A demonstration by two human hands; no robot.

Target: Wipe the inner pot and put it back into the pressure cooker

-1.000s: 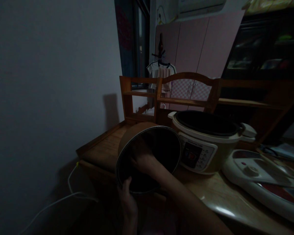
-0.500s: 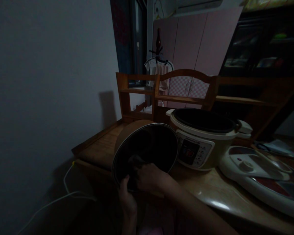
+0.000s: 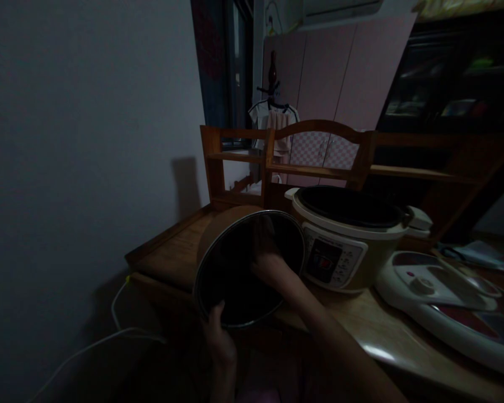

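The inner pot [image 3: 235, 291] of a cooker is tipped on its side at the desk's front edge, its dark opening facing me. My left hand [image 3: 220, 338] grips its lower left rim, thumb over the edge and fingers hidden behind. Inside the pot is my right hand [image 3: 271, 260], with its fingers closed and dim against the dark wall. A greyish patch shows at its fingertips; whether this is a cloth I cannot make out. Just right of the pot stands the electric pressure cooker [image 3: 340, 252], lidless, with a dark bowl-shaped interior and a control panel.
A cooker lid [image 3: 445, 302] lies on the desk [image 3: 348, 324] at the right. Behind runs a wooden shelf rack [image 3: 319, 168]. A wall [image 3: 88, 140] rises on the left, with a white cable [image 3: 88, 352] hanging below the desk corner.
Inside the pot, my right hand has moved up and to the right, from the lower left wall towards the upper right. My left hand and the pot have barely moved.
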